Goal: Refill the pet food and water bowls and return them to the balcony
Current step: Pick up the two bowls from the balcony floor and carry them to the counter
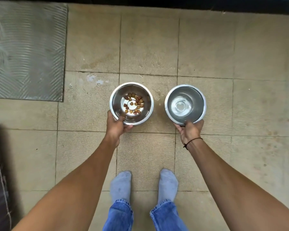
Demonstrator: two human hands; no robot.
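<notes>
Nearest me stood two feet in pale blue socks on the beige tiled floor. My left hand pinched the near rim of the round shiny steel bowl of brown kibble; my right hand gripped the near rim of the round steel bowl of clear water. Far left lay a grey ribbed rectangular mat.
</notes>
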